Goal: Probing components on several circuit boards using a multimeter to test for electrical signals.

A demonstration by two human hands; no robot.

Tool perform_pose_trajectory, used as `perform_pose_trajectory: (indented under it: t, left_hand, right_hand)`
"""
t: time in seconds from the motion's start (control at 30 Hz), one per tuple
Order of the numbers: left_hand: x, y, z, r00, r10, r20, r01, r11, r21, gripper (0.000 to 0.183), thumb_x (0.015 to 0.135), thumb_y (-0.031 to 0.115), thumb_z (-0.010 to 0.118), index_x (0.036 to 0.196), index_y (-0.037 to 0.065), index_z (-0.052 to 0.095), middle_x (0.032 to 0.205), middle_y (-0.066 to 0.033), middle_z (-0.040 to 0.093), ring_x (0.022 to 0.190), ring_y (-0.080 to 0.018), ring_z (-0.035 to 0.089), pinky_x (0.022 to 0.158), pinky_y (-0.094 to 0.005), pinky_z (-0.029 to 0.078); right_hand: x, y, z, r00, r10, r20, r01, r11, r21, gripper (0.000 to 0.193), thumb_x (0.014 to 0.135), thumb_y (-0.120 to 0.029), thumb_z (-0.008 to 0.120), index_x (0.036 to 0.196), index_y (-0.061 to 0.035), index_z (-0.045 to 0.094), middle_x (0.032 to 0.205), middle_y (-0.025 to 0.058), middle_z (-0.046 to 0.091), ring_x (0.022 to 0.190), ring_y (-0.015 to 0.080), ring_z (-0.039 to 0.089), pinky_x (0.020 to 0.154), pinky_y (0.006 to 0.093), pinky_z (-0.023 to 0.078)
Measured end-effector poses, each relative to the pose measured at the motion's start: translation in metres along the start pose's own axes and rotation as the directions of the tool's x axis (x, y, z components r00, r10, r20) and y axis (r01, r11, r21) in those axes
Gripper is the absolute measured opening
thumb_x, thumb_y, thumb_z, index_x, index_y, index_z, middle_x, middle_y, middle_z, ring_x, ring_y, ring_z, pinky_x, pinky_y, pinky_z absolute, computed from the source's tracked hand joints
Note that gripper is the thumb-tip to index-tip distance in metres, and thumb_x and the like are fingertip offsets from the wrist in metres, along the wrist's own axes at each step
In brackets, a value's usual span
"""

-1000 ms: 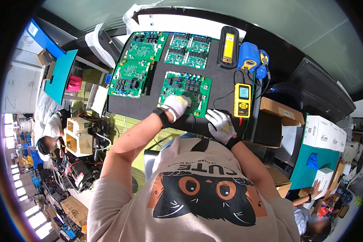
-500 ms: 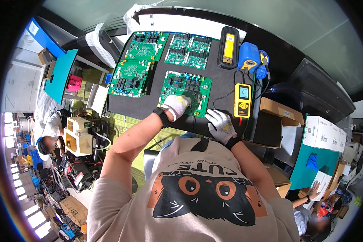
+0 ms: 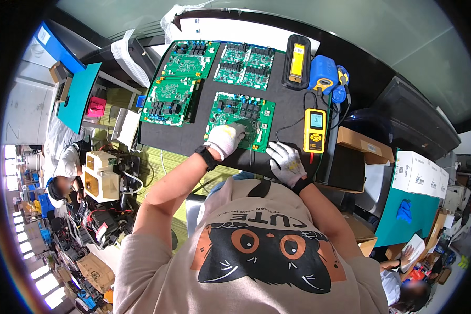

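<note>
Your left hand is covering the near left corner of the green circuit board, which is lying on the black mat; the board is extending forward and right from these fingers. I cannot tell if they are pinching anything. Your right hand is resting just beside the near right corner, fingers stretched out.

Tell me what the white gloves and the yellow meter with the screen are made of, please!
The white gloves look like soft, matte fabric, because they crease and show little shine. The yellow meter is probably smooth, hard plastic, judging by its even colour and crisp edges.
</note>
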State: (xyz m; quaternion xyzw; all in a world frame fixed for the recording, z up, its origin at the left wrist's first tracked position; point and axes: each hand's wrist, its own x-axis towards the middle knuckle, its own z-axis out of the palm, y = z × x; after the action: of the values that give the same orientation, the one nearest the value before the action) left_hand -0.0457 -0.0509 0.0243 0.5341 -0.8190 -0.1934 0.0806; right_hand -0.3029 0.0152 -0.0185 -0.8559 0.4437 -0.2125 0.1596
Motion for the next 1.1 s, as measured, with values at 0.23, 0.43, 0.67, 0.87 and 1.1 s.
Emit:
perform_pose_trajectory:
  t: [0.23, 0.43, 0.67, 0.87, 1.1]
  left_hand:
    - [0.015, 0.0, 0.009, 0.985, 0.0, -0.174, -0.009, 0.999, -0.048, 0.011, 0.084, 0.019, 0.064, 0.088, 0.01, 0.068, 0.09, -0.0133, 0.063, 0.086, -0.0341, 0.061, 0.075, -0.0428, 0.051]
    - [0.028, -0.005, 0.014, 0.979, 0.101, -0.175, -0.091, 0.994, 0.062, 0.009, 0.081, 0.017, 0.065, 0.087, 0.01, 0.068, 0.086, -0.0112, 0.061, 0.087, -0.0327, 0.059, 0.076, -0.0425, 0.049]
    - [0.032, -0.002, 0.012, 0.985, 0.137, -0.105, -0.126, 0.986, 0.108, 0.007, 0.08, 0.014, 0.063, 0.084, 0.01, 0.066, 0.087, -0.0103, 0.061, 0.088, -0.0326, 0.061, 0.074, -0.0425, 0.051]
    - [0.034, -0.004, 0.013, 0.986, 0.14, -0.092, -0.128, 0.984, 0.125, 0.008, 0.079, 0.014, 0.063, 0.085, 0.011, 0.066, 0.088, -0.0107, 0.061, 0.088, -0.0329, 0.061, 0.072, -0.0429, 0.052]
    - [0.039, -0.001, 0.009, 0.989, 0.15, -0.018, -0.145, 0.978, 0.15, 0.011, 0.077, 0.012, 0.063, 0.087, 0.011, 0.066, 0.091, -0.0107, 0.061, 0.09, -0.0332, 0.061, 0.073, -0.0429, 0.052]
  right_hand:
    - [0.0, -0.002, 0.0, 1.0, 0.022, 0.018, -0.022, 1.0, 0.004, 0.037, 0.083, -0.022, 0.056, 0.119, -0.0138, 0.064, 0.133, 0.0044, 0.057, 0.121, 0.0234, 0.053, 0.099, 0.0407, 0.041]
    - [-0.001, -0.001, 0.0, 0.999, 0.035, 0.041, -0.034, 0.999, -0.013, 0.038, 0.084, -0.024, 0.056, 0.121, -0.0149, 0.063, 0.135, 0.0036, 0.056, 0.122, 0.0231, 0.052, 0.1, 0.041, 0.04]
    - [0.001, -0.002, -0.003, 0.998, 0.031, 0.048, -0.03, 0.999, -0.014, 0.037, 0.082, -0.023, 0.057, 0.118, -0.0142, 0.063, 0.133, 0.0043, 0.057, 0.121, 0.024, 0.053, 0.099, 0.0413, 0.041]
    - [0.003, 0.0, -0.002, 0.999, 0.014, 0.03, -0.014, 1.0, 0.002, 0.037, 0.081, -0.021, 0.059, 0.117, -0.0143, 0.064, 0.133, 0.005, 0.057, 0.12, 0.0244, 0.054, 0.098, 0.0408, 0.043]
    - [0.001, 0.002, 0.001, 0.999, 0.02, 0.05, -0.019, 1.0, -0.019, 0.037, 0.08, -0.021, 0.059, 0.117, -0.0148, 0.063, 0.133, 0.0044, 0.057, 0.12, 0.0246, 0.054, 0.097, 0.0406, 0.044]
